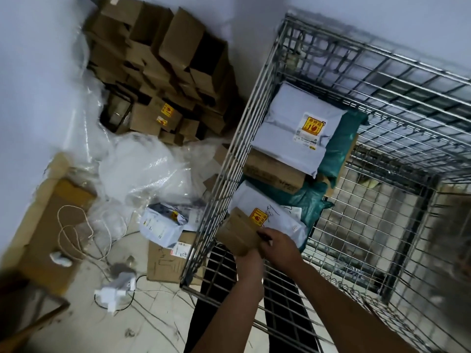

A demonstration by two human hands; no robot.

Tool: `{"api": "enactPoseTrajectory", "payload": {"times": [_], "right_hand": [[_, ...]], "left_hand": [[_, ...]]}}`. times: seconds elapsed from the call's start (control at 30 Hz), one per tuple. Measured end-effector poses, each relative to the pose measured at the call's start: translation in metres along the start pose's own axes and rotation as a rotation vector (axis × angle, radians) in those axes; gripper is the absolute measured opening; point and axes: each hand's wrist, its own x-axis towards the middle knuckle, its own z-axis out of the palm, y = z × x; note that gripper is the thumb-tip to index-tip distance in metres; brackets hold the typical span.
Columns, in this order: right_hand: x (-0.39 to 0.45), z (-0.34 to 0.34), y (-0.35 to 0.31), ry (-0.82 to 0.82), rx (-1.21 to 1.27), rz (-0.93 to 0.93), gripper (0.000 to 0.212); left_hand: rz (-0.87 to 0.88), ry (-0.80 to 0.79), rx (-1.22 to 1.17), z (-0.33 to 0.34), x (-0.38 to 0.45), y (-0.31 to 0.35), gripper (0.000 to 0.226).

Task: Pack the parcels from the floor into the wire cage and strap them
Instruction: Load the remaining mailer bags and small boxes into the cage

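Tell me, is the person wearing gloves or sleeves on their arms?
No gloves and no sleeves show. Both hands, the left hand and the right hand, are bare, and the forearms are bare as far as the picture reaches. No watch, ring or bracelet is visible.

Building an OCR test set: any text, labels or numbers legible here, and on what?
Nothing reads.
Yellow-and-red sticker on upper grey poly mailer: characters blurred.
Same sticker on lower grey poly mailer: blurred; handwriting beside it illegible.
Brown cardboard box in the wire cage: side print blurred.
White label on the floor carton: too small.
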Motion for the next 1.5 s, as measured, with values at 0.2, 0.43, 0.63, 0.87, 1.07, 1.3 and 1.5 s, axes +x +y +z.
{"api": "enactPoseTrajectory", "payload": {"times": [0.2, 0.43, 0.63, 0.87, 1.07, 1.3, 1.5], "right_hand": [[-0.009, 0.001, -0.022, 0.033, -0.035, 0.02, 0.025], [-0.011, -0.058, -0.131, 0.512, 0.254, -0.059, 0.027], [0.017, -0.089, -0.254, 0.595, 0.224, -0.24, 0.034], [0.061, -0.05, -0.337, 0.558, 0.113, -0.336, 0.036], [0.122, 0.001, -0.359, 0.379, 0.12, -0.219, 0.037], [0.229, 0.051, -0.322, 0.307, 0.07, -0.068, 0.034], [0.33, 0.082, -0.233, 0.259, -0.099, 0.215, 0.025]], "left_hand": [[0.011, 0.104, -0.016, 0.0, -0.02, 0.028, 0.044], [0.424, -0.265, 0.047, -0.004, -0.089, 0.1, 0.031], [0.655, -0.434, -0.033, -0.031, -0.113, 0.183, 0.043], [0.711, -0.448, -0.185, -0.074, -0.075, 0.253, 0.046], [0.664, -0.353, -0.127, -0.104, -0.011, 0.294, 0.05], [0.57, -0.269, -0.097, -0.097, 0.087, 0.316, 0.034], [0.365, -0.259, -0.145, -0.054, 0.195, 0.306, 0.037]]}}
